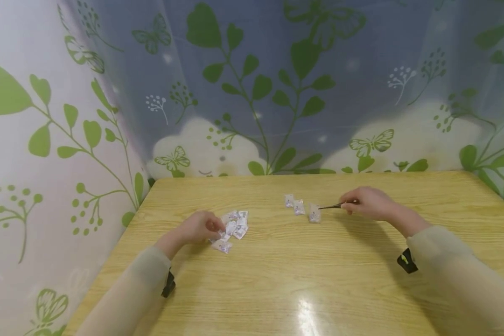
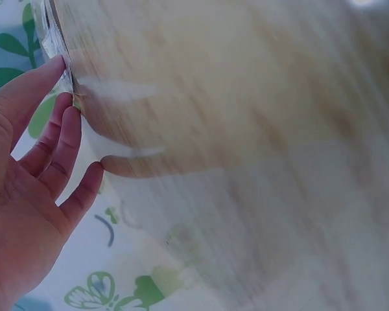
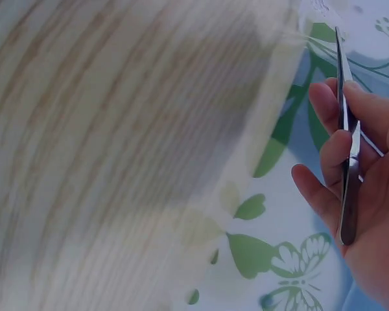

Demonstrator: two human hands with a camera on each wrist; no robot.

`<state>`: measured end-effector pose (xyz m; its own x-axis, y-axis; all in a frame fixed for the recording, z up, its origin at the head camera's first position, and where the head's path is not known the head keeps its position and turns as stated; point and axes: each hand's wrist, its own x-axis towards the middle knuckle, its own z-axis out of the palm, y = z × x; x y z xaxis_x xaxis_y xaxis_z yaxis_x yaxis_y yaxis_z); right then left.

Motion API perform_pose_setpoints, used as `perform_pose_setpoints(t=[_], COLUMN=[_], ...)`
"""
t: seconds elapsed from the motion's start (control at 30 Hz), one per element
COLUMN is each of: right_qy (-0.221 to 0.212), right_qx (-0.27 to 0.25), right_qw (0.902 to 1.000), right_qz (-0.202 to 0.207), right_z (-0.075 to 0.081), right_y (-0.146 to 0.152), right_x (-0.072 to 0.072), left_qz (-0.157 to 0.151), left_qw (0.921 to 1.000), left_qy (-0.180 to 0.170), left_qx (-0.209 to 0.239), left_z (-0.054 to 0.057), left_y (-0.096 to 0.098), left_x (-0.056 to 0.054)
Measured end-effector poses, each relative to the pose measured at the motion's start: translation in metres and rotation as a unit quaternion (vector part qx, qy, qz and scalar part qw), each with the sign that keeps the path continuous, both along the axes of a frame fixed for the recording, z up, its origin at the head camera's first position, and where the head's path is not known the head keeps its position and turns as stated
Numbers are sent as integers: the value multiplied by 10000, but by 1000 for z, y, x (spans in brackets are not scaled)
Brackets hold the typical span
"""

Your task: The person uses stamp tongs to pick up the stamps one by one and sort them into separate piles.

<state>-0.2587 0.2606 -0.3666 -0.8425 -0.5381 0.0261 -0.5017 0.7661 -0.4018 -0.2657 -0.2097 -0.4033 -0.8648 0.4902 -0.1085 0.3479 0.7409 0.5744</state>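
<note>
My right hand (image 1: 371,203) grips a pair of slim dark metal tweezers (image 3: 349,149), thumb and fingers around the shanks. Their tips point left and meet the upper edge of a small clear-and-white packet (image 1: 314,215) with purplish print. Two similar packets, one farther back (image 1: 289,200) and one in between (image 1: 299,207), form a slanting row with it. On the left, my left hand (image 1: 201,227) rests at a loose pile of these packets (image 1: 237,224), fingers relaxed and fingertips at its near-left side. The hand hides part of the pile.
Everything lies on a light wood-grain table (image 1: 273,270). A curtain with green leaves and butterflies (image 1: 252,93) hangs along its back edge, and a similar patterned sheet (image 1: 59,154) covers the left side.
</note>
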Motion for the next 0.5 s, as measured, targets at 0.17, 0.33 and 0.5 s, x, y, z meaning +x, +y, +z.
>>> perform_pose_setpoints(t=[0.17, 0.33, 0.5], right_qy=[114, 57, 149], right_qx=[137, 173, 284], right_qw=[9996, 9997, 9994], right_qz=[234, 190, 158], right_z=[-10, -13, -15], right_y=[-5, -12, -16], right_x=[-9, -16, -21], left_qz=[-64, -166, -165], left_qw=[9999, 9997, 9997], left_qy=[-42, 18, 68], left_qx=[110, 204, 191], left_z=[3, 3, 2], left_y=[0, -1, -1], left_x=[3, 4, 3])
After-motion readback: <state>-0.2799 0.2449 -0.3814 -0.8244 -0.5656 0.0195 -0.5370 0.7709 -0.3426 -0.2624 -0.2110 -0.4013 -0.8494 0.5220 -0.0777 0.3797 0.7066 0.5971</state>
